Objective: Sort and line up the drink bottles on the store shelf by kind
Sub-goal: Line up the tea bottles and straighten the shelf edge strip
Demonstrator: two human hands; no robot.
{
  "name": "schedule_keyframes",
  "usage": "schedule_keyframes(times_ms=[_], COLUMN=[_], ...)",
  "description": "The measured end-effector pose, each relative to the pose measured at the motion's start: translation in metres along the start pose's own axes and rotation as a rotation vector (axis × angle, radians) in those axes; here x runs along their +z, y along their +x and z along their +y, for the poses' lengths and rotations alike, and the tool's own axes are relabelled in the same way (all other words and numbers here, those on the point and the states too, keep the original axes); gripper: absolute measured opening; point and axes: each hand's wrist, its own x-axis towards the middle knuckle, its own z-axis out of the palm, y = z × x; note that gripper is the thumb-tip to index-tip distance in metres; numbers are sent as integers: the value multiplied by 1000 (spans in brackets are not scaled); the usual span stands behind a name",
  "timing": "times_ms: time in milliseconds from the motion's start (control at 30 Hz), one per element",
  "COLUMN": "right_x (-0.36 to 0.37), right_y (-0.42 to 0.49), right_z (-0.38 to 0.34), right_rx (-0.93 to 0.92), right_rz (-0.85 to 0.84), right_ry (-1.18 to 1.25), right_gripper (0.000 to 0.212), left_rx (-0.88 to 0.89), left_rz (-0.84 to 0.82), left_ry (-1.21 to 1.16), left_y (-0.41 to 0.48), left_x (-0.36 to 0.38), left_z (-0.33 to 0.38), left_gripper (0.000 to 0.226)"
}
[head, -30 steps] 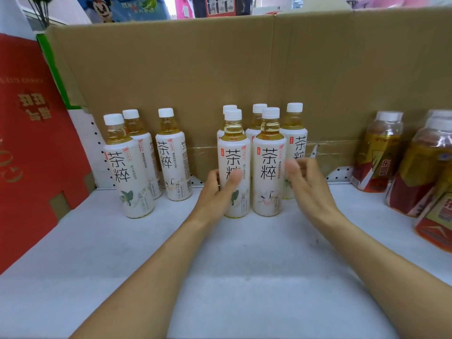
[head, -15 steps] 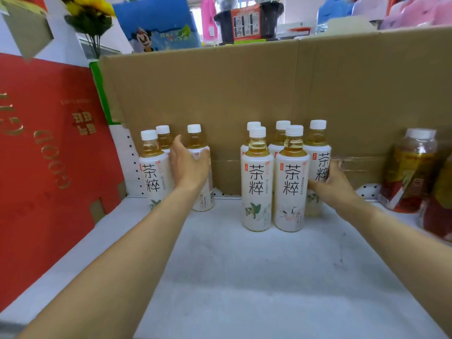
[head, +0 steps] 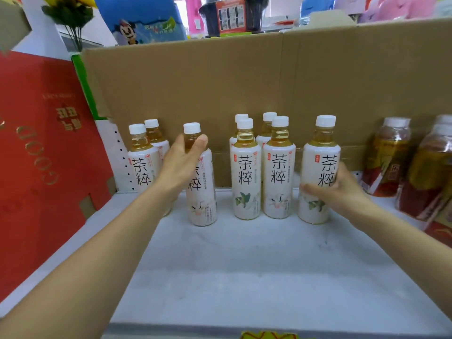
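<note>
Shelf (head: pixel 244 277) front edge at 6 o'clock; bare white surface behind it, open room up to bottle row. Left hand (head: pixel 181 162), 11 o'clock: fingers and thumb curled round shoulder of tea bottle (head: pixel 203 192), upright, gaps both sides. Right hand (head: pixel 342 189), 2 o'clock: wraps second tea bottle (head: pixel 318 167), upright, just right of four-bottle cluster (head: pixel 245 177) at 12. Bottle pair (head: pixel 143 167) at 10, near red box (head: pixel 36 155). Amber bottles (head: pixel 389 160) at 3. Cardboard wall (head: pixel 244 81) closes back.

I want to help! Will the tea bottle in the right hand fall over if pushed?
Probably tippy if pushed high: the tea bottle is tall and narrow. Likely fairly heavy: tea fills it to the neck.
</note>
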Motion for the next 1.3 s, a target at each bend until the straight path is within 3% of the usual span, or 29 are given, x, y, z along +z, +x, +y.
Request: schedule_keyframes(times_ms=[167,300,467,633,933,1200,1300], right_x=[-3,11,28,37,45,44,37], right_y=[-32,-50,-66,-79,-80,-85,-90], right_z=[-1,-10,-13,1,-6,-8,-17], right_rx=[9,-39,-73,-29,-60,-64,-175], right_rz=[9,-24,-104,-125,-105,-114,2], right_ry=[29,51,66,-27,-59,-37,-66], right_gripper=[69,80,81,74,67,68,74], left_rx=[113,114,9,-49,-16,-37,-29], left_rz=[24,-27,-237,-494,-409,-397,-342], left_ry=[-53,-161,-370,-260,-217,-177,-85], left_y=[-38,-58,-75,-94,-97,-101,-103], left_x=[0,13,20,34,54,53,42], left_z=[14,31,23,-28,-28,-24,-22], left_gripper=[36,40,60,78,67,71,82])
